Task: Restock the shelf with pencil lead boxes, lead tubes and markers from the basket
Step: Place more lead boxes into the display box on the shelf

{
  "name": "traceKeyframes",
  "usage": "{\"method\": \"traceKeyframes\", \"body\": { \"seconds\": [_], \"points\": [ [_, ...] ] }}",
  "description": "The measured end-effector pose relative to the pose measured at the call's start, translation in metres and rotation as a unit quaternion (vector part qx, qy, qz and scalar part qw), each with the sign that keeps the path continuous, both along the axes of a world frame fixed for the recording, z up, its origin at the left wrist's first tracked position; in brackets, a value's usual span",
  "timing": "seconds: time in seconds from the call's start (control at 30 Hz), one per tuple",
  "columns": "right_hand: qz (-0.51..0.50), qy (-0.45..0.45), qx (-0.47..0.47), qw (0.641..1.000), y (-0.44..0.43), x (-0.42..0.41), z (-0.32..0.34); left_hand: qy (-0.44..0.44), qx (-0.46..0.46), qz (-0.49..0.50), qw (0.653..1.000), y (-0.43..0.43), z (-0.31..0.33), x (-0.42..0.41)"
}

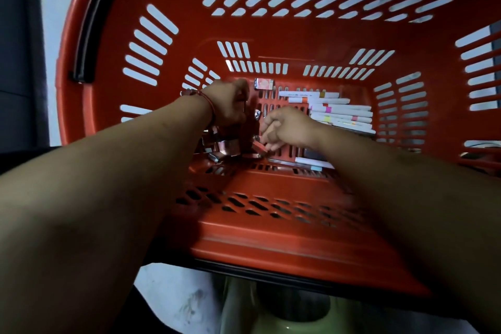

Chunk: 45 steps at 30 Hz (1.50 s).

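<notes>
Red basket [298,35] floor is where gathering seems underway: right hand [287,127] fingers pinch a shiny lead box [259,147] at near left, left hand [230,108] grip too blurred to tell, markers [341,111] lying right; next probably a lift out shelfward.

Bare forearms [122,160], thin red cord bracelet [211,107] on left wrist, small charm [189,93] attached

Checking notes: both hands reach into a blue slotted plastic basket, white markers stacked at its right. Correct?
No: the head view shows a red slotted plastic basket, not blue. Left hand and right hand reach in; white markers stacked at its right.
</notes>
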State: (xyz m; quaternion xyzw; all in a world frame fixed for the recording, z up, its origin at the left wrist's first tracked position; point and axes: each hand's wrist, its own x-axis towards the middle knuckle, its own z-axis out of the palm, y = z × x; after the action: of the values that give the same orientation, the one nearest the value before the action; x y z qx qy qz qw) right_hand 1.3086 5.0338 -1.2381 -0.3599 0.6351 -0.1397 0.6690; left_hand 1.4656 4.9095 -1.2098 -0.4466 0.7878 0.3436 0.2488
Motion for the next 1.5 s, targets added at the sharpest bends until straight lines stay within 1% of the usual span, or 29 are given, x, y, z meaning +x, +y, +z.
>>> {"method": "traceKeyframes", "body": {
  "seconds": [0.07,0.1,0.17,0.2,0.23,0.3,0.37,0.4,0.43,0.47,0.5,0.53,0.57,0.6,0.63,0.67,0.7,0.8,0.87,0.97,1.03,1.1,1.23,1.37,1.5],
  "points": [
    [-0.030,0.003,0.018,0.999,-0.001,0.000,0.000,0.029,-0.006,0.041,0.999,0.000,0.005,-0.001],
    [-0.025,0.029,0.031,0.999,-0.001,0.001,-0.003,0.045,-0.019,0.070,0.996,0.000,0.007,-0.002],
    [0.021,0.093,0.060,0.994,-0.001,0.004,-0.003,0.085,-0.020,0.152,0.985,-0.001,0.007,-0.004],
    [0.038,0.100,0.074,0.991,-0.001,0.005,-0.003,0.114,-0.002,0.200,0.973,-0.001,0.005,-0.003],
    [0.037,0.089,0.085,0.992,-0.001,0.007,-0.003,0.149,0.024,0.252,0.956,0.000,0.003,-0.003],
    [0.005,0.056,0.090,0.994,-0.002,0.010,-0.001,0.207,0.072,0.356,0.909,0.001,-0.001,-0.003],
    [-0.004,0.070,0.071,0.995,-0.005,0.011,0.001,0.240,0.118,0.441,0.857,0.004,-0.002,-0.004],
    [-0.009,0.079,0.065,0.995,-0.006,0.011,0.000,0.247,0.127,0.462,0.842,0.005,-0.004,-0.004],
    [-0.017,0.087,0.063,0.994,-0.007,0.011,-0.001,0.251,0.121,0.465,0.840,0.007,-0.007,-0.005],
    [-0.023,0.088,0.060,0.994,-0.008,0.010,-0.002,0.251,0.097,0.443,0.855,0.010,-0.011,-0.005],
    [-0.023,0.091,0.056,0.994,-0.009,0.010,-0.006,0.251,0.058,0.395,0.882,0.013,-0.017,-0.004],
    [-0.020,0.097,0.045,0.994,-0.009,0.009,-0.009,0.238,0.001,0.310,0.921,0.015,-0.021,-0.001],
    [-0.016,0.107,0.027,0.994,-0.009,0.009,-0.012,0.198,-0.073,0.190,0.959,0.015,-0.026,0.002],
    [-0.019,0.117,0.005,0.993,-0.009,0.009,-0.014,0.141,-0.154,0.062,0.976,0.015,-0.028,0.006],
    [-0.032,0.126,-0.018,0.991,-0.009,0.009,-0.016,0.086,-0.213,-0.035,0.973,0.014,-0.029,0.008],
    [-0.049,0.136,-0.043,0.989,-0.010,0.009,-0.016,0.043,-0.238,-0.093,0.966,0.015,-0.026,0.010],
    [-0.062,0.152,-0.074,0.984,-0.011,0.008,-0.016,0.018,-0.237,-0.123,0.964,0.015,-0.027,0.012],
    [-0.077,0.201,-0.177,0.960,-0.019,0.004,-0.012,-0.037,-0.189,-0.166,0.967,0.018,-0.038,0.020],
    [-0.060,0.191,-0.196,0.960,-0.024,0.001,-0.012,-0.065,-0.164,-0.189,0.966,0.021,-0.046,0.022],
    [-0.022,0.176,-0.177,0.968,-0.027,-0.001,-0.013,-0.104,-0.129,-0.171,0.971,0.023,-0.051,0.017],
    [-0.018,0.165,-0.163,0.973,-0.029,-0.001,-0.012,-0.126,-0.133,-0.156,0.971,0.025,-0.053,0.012],
    [-0.014,0.160,-0.154,0.975,-0.030,-0.001,-0.011,-0.128,-0.149,-0.157,0.968,0.027,-0.053,0.009],
    [-0.053,0.123,-0.141,0.981,-0.032,0.002,-0.009,-0.104,-0.171,-0.153,0.968,0.033,-0.050,0.005],
    [-0.091,0.072,-0.092,0.989,-0.035,0.001,-0.010,-0.106,-0.186,-0.154,0.965,0.038,-0.050,-0.002],
    [-0.137,-0.018,-0.051,0.989,-0.042,0.009,-0.015,-0.077,-0.195,-0.173,0.962,0.033,-0.049,0.004]
  ]
}}
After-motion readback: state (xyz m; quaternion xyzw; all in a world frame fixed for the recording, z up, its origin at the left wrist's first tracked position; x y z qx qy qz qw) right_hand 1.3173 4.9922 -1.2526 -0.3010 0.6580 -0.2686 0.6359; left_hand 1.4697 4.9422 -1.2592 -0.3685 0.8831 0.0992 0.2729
